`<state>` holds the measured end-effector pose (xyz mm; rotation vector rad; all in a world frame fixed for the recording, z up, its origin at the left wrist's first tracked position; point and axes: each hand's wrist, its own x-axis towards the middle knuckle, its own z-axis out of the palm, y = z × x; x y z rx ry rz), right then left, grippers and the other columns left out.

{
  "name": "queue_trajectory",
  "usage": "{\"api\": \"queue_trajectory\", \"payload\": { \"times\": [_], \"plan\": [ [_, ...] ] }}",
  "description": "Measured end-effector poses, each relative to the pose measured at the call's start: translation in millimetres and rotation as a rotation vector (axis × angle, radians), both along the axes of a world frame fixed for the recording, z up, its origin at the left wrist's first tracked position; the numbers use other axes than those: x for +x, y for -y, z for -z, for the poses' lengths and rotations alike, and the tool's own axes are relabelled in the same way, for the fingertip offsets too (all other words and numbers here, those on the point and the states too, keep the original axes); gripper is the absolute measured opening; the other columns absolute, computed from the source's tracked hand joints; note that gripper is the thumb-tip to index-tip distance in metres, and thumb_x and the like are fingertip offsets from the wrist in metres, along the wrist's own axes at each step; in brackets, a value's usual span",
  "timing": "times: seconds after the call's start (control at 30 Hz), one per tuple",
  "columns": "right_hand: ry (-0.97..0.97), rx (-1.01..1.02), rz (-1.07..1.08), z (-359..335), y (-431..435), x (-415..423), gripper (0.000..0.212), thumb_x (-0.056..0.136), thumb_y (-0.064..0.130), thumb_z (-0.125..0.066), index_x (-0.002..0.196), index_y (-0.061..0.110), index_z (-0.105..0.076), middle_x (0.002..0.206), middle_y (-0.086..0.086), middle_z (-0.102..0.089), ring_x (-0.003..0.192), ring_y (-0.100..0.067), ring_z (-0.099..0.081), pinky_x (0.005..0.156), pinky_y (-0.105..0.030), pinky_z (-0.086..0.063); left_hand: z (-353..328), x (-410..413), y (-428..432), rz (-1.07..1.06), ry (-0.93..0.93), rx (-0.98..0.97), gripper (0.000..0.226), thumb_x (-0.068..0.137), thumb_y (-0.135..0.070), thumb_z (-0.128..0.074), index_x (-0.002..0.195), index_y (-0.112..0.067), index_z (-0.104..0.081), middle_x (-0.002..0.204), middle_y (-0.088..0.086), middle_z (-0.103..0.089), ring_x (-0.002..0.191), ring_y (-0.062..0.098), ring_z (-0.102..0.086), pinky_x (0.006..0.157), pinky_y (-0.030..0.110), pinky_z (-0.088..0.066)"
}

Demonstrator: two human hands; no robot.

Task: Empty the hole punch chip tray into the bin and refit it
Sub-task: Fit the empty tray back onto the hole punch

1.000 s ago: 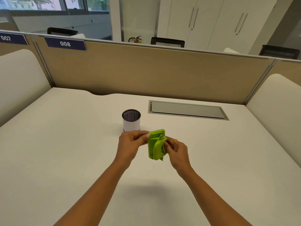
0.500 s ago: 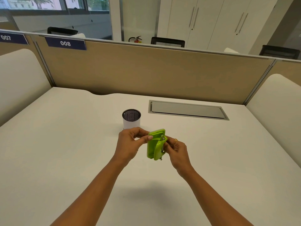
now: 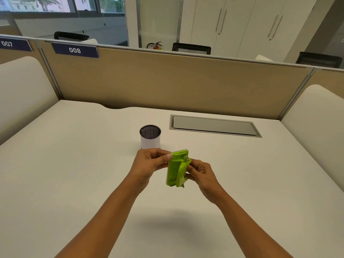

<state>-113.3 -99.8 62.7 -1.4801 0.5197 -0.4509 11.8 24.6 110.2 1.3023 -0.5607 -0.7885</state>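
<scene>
While both hands meet at frame centre, the details read so:
Left hand (image 3: 149, 164): thumb and fingers pinching the upper left edge of the lime-green plastic hole punch (image 3: 176, 169).
Right hand (image 3: 202, 171): fingers clasping the punch's right side, lever side.
Punch: held on end, above the white desk (image 3: 74, 183), touching nothing else.
Bin: small white cylindrical mesh-topped cup (image 3: 150, 136), just behind the hands.
Room: bare desktop all around; grey hatch (image 3: 214, 125) right of the cup.
Writing: "007" (image 3: 7, 43), "008" (image 3: 74, 50) on blue partition tags, upper left.

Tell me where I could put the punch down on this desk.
Bare desk left of the cup, and right of the hands up to the side panel. The near edge is free too. Tightest between cup and hatch.
</scene>
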Motion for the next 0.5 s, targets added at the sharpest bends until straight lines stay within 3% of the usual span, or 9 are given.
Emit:
{"api": "queue_trajectory", "payload": {
  "times": [0.13, 0.23, 0.33, 0.5],
  "plan": [
    [-0.010, -0.033, 0.062, 3.7, -2.8, 1.3, 0.026, 0.093, 0.008, -0.049, 0.113, 0.006, -0.066, 0.083, 0.011, -0.075, 0.079, -0.004, -0.071, 0.070, -0.017, -0.055, 1.0, -7.6, 1.8, -0.101, 0.039, 0.010, 0.016, 0.079, 0.001, -0.064, 0.070, -0.011, -0.070, 0.058, -0.005, -0.073, 0.059, 0.007, -0.070, 0.058, 0.016, -0.056],
    [-0.018, -0.071, 0.113, 3.0, -3.4, 2.3, 0.026, 0.092, 0.008, -0.051, 0.113, 0.005, -0.066, 0.090, 0.001, -0.074, 0.081, -0.007, -0.070, 0.074, -0.019, -0.057, 4.7, -14.7, 2.2, -0.209, 0.126, 0.029, 0.014, 0.078, -0.004, -0.068, 0.071, -0.016, -0.071, 0.065, -0.002, -0.074, 0.068, 0.014, -0.071, 0.067, 0.021, -0.058],
    [-0.024, -0.115, 0.151, 1.3, -2.8, 3.0, 0.026, 0.092, 0.008, -0.052, 0.113, 0.003, -0.066, 0.099, -0.011, -0.072, 0.091, -0.021, -0.068, 0.085, -0.032, -0.056, 6.4, -17.4, 2.6, -0.280, 0.251, 0.060, 0.010, 0.076, -0.013, -0.072, 0.074, -0.022, -0.072, 0.077, 0.008, -0.073, 0.079, 0.025, -0.071, 0.077, 0.032, -0.057],
    [-0.038, -0.156, 0.176, 0.0, -3.0, 4.3, 0.026, 0.091, 0.009, -0.053, 0.114, 0.007, -0.066, 0.099, -0.007, -0.071, 0.094, -0.020, -0.066, 0.087, -0.031, -0.055, 4.2, -13.4, 2.9, -0.281, 0.436, 0.113, 0.008, 0.075, -0.018, -0.074, 0.071, -0.024, -0.070, 0.069, -0.003, -0.070, 0.073, 0.018, -0.068, 0.075, 0.031, -0.058]
  ]
}}
